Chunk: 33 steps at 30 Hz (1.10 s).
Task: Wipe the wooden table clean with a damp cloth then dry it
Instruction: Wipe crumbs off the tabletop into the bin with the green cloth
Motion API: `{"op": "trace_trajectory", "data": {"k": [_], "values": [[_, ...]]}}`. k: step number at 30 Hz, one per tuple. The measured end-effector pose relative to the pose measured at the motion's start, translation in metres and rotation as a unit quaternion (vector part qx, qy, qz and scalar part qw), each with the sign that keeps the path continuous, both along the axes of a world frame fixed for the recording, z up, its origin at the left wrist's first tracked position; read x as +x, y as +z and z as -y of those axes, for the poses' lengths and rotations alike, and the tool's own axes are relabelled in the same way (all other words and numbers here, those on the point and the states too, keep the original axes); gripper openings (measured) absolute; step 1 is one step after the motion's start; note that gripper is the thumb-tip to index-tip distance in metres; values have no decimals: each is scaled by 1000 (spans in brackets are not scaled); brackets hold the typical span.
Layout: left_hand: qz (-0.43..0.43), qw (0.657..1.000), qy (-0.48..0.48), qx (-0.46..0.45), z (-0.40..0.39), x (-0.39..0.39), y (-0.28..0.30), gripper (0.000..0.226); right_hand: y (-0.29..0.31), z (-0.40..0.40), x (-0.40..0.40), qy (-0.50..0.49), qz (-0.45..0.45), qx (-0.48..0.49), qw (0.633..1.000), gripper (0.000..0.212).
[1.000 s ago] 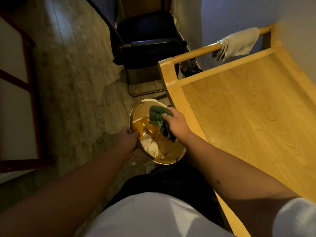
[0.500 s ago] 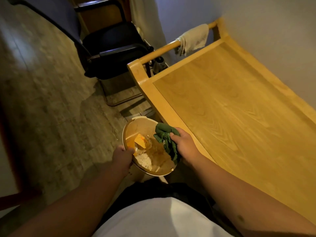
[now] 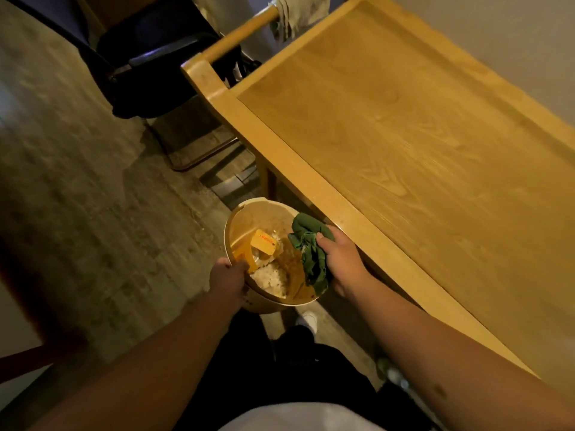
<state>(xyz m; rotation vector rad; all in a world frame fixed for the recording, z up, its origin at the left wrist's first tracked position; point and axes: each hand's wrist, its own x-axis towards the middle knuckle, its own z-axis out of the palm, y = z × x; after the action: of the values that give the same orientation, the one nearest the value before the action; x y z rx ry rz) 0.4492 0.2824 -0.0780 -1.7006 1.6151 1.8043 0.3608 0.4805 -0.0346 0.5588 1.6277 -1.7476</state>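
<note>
A wooden table point(image 3: 404, 126) with a raised light rim fills the right side of the head view. My right hand point(image 3: 340, 259) grips a crumpled green cloth point(image 3: 308, 247) just below the table's near edge, over the right rim of a round cream bin. My left hand point(image 3: 228, 276) holds that bin point(image 3: 249, 213) by its near left rim. Inside the bin lie an orange packet point(image 3: 264, 242), white crumpled paper and other scraps. A pale cloth point(image 3: 295, 10) hangs on the table's wooden end rail at the top.
A black chair point(image 3: 155, 66) with a metal frame stands on the wooden floor beyond the table's end. A wall runs along the table's far side. A dark red frame point(image 3: 37, 356) sits at the lower left. My legs and a white shoe point(image 3: 306, 320) are below the bin.
The view has swung so the table sits further up and right. Both hands, the bin and the green cloth stay together beside the table edge; the cloth hangs lower over the bin's rim.
</note>
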Motion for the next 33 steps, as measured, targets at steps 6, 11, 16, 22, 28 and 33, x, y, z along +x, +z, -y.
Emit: {"op": "trace_trajectory", "data": {"k": [6,11,16,22,28,33], "values": [[59,997,-56,9,-4,13,-33,15,-33,1,23,-37,29,27,999,18],[58,995,-63,46,9,7,-81,38,-79,12,24,-109,52,29,992,18],[62,995,-48,63,19,1,-143,36,-140,20,18,-161,68,36,984,20],[59,995,-32,78,17,1,-227,24,-222,21,20,-169,90,44,981,27],[29,995,5,93,13,8,-311,29,-288,24,28,-183,107,32,977,27],[58,989,42,133,16,17,-373,15,-324,22,38,-178,111,37,977,28]]}}
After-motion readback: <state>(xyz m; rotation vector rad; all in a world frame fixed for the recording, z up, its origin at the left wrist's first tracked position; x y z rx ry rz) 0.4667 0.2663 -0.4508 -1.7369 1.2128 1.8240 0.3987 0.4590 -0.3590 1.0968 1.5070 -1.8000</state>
